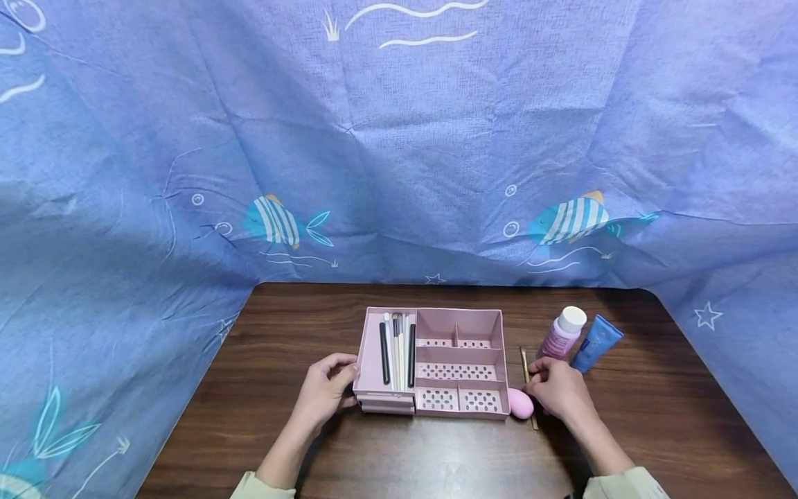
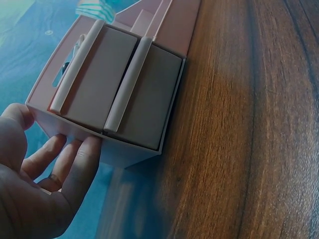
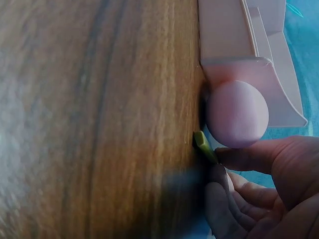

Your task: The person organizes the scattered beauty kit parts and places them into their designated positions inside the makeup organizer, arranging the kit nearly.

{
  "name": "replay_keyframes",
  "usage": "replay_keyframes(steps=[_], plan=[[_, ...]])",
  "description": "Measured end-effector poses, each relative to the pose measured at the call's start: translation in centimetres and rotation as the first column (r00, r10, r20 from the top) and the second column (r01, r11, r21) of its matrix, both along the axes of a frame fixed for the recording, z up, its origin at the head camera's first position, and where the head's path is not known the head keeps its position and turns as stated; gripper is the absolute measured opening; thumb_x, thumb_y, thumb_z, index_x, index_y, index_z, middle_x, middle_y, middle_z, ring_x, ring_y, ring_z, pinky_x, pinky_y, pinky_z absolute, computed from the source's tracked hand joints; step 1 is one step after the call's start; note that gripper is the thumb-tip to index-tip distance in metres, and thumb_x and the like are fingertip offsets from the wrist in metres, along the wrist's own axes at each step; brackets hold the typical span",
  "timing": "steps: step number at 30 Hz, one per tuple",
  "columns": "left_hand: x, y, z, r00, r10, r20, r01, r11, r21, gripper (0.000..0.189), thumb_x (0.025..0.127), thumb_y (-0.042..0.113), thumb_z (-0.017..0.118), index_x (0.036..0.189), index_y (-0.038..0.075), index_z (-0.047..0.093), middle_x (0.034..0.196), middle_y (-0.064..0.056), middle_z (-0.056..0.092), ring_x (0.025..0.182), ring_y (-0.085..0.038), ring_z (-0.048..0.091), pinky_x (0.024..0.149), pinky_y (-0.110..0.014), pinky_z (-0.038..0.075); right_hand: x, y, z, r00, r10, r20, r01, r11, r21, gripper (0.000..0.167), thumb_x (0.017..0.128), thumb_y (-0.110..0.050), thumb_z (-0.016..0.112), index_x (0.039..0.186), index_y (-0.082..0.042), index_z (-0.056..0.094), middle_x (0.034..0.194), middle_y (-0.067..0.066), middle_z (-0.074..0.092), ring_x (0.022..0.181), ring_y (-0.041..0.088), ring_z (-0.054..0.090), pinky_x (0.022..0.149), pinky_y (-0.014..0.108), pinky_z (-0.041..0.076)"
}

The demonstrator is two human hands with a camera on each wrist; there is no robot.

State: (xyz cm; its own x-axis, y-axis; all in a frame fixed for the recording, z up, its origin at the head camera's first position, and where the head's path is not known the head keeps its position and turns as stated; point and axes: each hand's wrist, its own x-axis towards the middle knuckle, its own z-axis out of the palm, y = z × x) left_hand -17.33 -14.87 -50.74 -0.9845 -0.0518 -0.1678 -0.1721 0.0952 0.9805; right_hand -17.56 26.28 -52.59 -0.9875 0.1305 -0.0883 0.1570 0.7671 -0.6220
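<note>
Pinched between thumb and fingers of the right hand (image 1: 557,388), the gold stick (image 1: 524,362), running roughly from 12 to 6 o'clock; on the counter (image 1: 299,326) or just above it, cannot tell which. Well apart from the left hand (image 1: 322,388), at about 3 o'clock from the pink box (image 1: 460,355). With left fingertips touching the box's side wall between 8 and 9 o'clock, thumb apart from fingers. Between stick and box, at the box's 4 o'clock, a pink sponge (image 1: 520,404). In the box's tray, toward 10 o'clock, several brushes (image 1: 399,353) side by side; toward 8, two drawers (image 2: 99,74), both closed. At 12 o'clock from the right hand, an upright white-capped bottle (image 1: 560,337); between 1 and 2, a blue tube (image 1: 596,344). Beyond, at 12, a fish-print cloth (image 1: 424,159).
</note>
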Motion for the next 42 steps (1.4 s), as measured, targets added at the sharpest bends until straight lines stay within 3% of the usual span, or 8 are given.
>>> replay_keyframes(steps=[6, 16, 21, 31, 37, 42], plan=[[0.1, 0.1, 0.1, 1.000, -0.001, 0.007, 0.001, 1.000, -0.007, 0.024, 0.095, 0.007, 0.067, 0.117, -0.002, 0.070, 0.091, -0.009, 0.066, 0.079, -0.016, 0.065, 0.061, -0.041, 0.067, 0.0, 0.2, 0.1, 1.000, -0.002, 0.001, 0.002, 0.998, 0.063, 0.028, 0.072, -0.013, 0.077, 0.098, -0.003, 0.074, 0.073, -0.002, 0.068, 0.070, 0.018, 0.059, 0.060, 0.034, 0.049], [0.1, 0.0, 0.1, 1.000, 0.002, 0.005, -0.002, 1.000, 0.004, 0.023, 0.095, 0.007, 0.067, 0.116, -0.002, 0.070, 0.091, -0.009, 0.066, 0.078, -0.017, 0.066, 0.061, -0.041, 0.067, 0.0, 0.8, 0.3, 1.000, 0.006, -0.003, -0.006, 0.998, 0.070, 0.028, 0.073, -0.013, 0.077, 0.099, -0.004, 0.075, 0.076, -0.001, 0.071, 0.073, 0.019, 0.061, 0.064, 0.037, 0.052], [0.1, 0.0, 0.1, 1.000, -0.001, 0.002, 0.001, 1.000, 0.000, 0.023, 0.095, 0.007, 0.067, 0.116, -0.002, 0.070, 0.091, -0.009, 0.065, 0.078, -0.017, 0.065, 0.060, -0.039, 0.067, -0.1, 0.7, 0.9, 1.000, 0.014, -0.002, -0.014, 0.999, 0.048, 0.028, 0.073, -0.011, 0.074, 0.100, -0.003, 0.075, 0.076, 0.000, 0.070, 0.071, 0.019, 0.058, 0.062, 0.032, 0.048], [0.1, -0.1, 0.1, 1.000, -0.005, 0.004, 0.005, 1.000, 0.011, 0.023, 0.096, 0.007, 0.067, 0.116, -0.003, 0.069, 0.091, -0.009, 0.065, 0.079, -0.017, 0.066, 0.061, -0.040, 0.067, 0.1, 0.3, 2.3, 1.000, 0.001, 0.018, 0.000, 0.997, -0.074, 0.030, 0.076, -0.007, 0.071, 0.105, 0.002, 0.072, 0.063, -0.002, 0.064, 0.052, 0.013, 0.059, 0.044, 0.029, 0.048], [0.2, -0.1, 0.1, 1.000, -0.004, 0.005, 0.004, 1.000, 0.008, 0.024, 0.095, 0.007, 0.067, 0.117, -0.003, 0.069, 0.093, -0.010, 0.066, 0.079, -0.018, 0.066, 0.062, -0.040, 0.067, 0.0, 0.0, 3.7, 0.999, 0.031, -0.035, -0.032, 0.999, -0.029, 0.029, 0.077, -0.009, 0.069, 0.104, 0.001, 0.073, 0.062, -0.002, 0.066, 0.057, 0.011, 0.060, 0.052, 0.028, 0.045], [0.2, 0.0, 0.2, 1.000, -0.001, 0.003, 0.001, 1.000, 0.007, 0.024, 0.095, 0.007, 0.067, 0.117, -0.003, 0.069, 0.093, -0.010, 0.066, 0.080, -0.017, 0.066, 0.062, -0.041, 0.067, 0.0, -0.3, 4.4, 0.998, 0.032, -0.048, -0.035, 0.998, -0.060, 0.030, 0.079, -0.008, 0.064, 0.107, 0.001, 0.072, 0.060, 0.000, 0.066, 0.049, 0.012, 0.059, 0.046, 0.028, 0.049]])
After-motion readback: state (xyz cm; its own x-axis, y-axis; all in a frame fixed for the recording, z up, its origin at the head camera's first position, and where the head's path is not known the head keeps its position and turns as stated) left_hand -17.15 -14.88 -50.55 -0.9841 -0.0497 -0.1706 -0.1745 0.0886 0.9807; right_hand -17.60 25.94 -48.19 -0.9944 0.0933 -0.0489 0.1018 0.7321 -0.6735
